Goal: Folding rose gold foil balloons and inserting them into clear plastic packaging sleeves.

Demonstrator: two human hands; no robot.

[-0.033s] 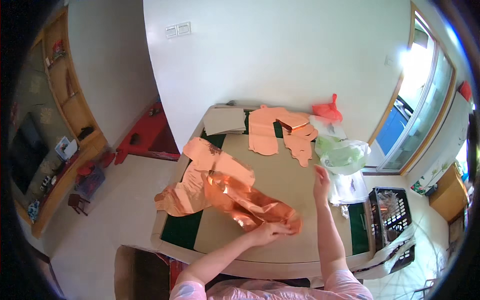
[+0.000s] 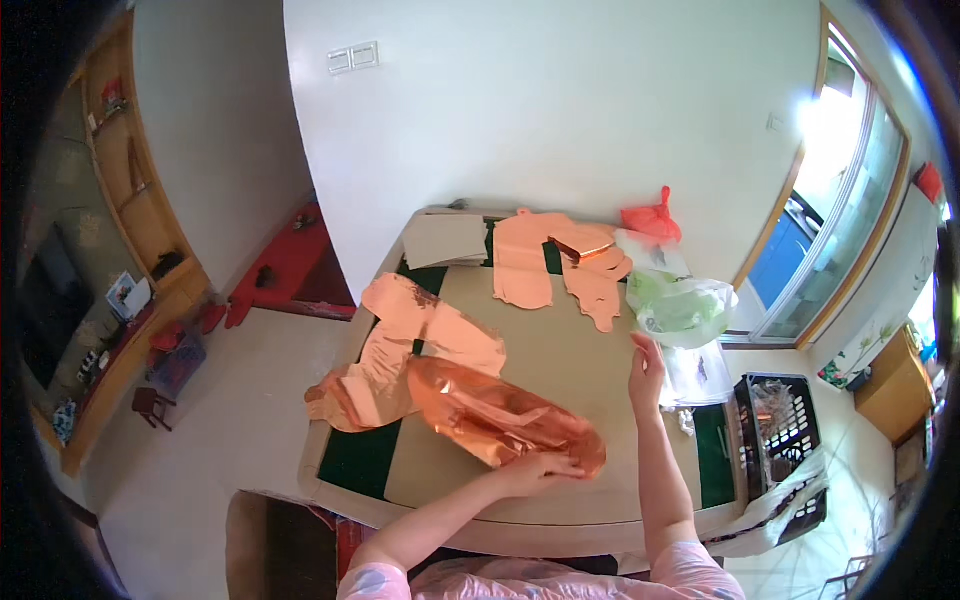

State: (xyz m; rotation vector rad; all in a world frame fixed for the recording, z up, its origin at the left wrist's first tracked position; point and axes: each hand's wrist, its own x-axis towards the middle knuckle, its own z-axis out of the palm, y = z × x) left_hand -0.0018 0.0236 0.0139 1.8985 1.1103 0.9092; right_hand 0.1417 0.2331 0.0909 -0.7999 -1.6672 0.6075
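Observation:
A copper-coloured, shiny foil balloon point(image 2: 480, 405), limp and wrinkled, lies slantwise across the front middle of the table. At its near right end, my left hand point(image 2: 540, 473) grips the edge, fingers over the foil; the thumb is partly hidden. My right hand point(image 2: 647, 365) hovers over the right side, open and holding nothing, close to the green-and-white plastic bag point(image 2: 685, 308). Left of the balloon, overlapping it, spreads another flat copper foil piece point(image 2: 380, 365). Two more flat foil shapes, one on the left point(image 2: 522, 262) and one on the right point(image 2: 592, 285), lie at the back.
Grey-beige boards point(image 2: 440, 240) rest at the back left of the table point(image 2: 560, 375). A red plastic bag point(image 2: 655, 218) sits at the back right. Clear plastic packets point(image 2: 697, 377) lie by the right edge. Beside the table stands a black crate point(image 2: 790, 430) with bags.
The wrinkled foil balloon has spread smoother and lower, its far left end dropping flatter. My left hand stays at its near end; my right hand has barely moved.

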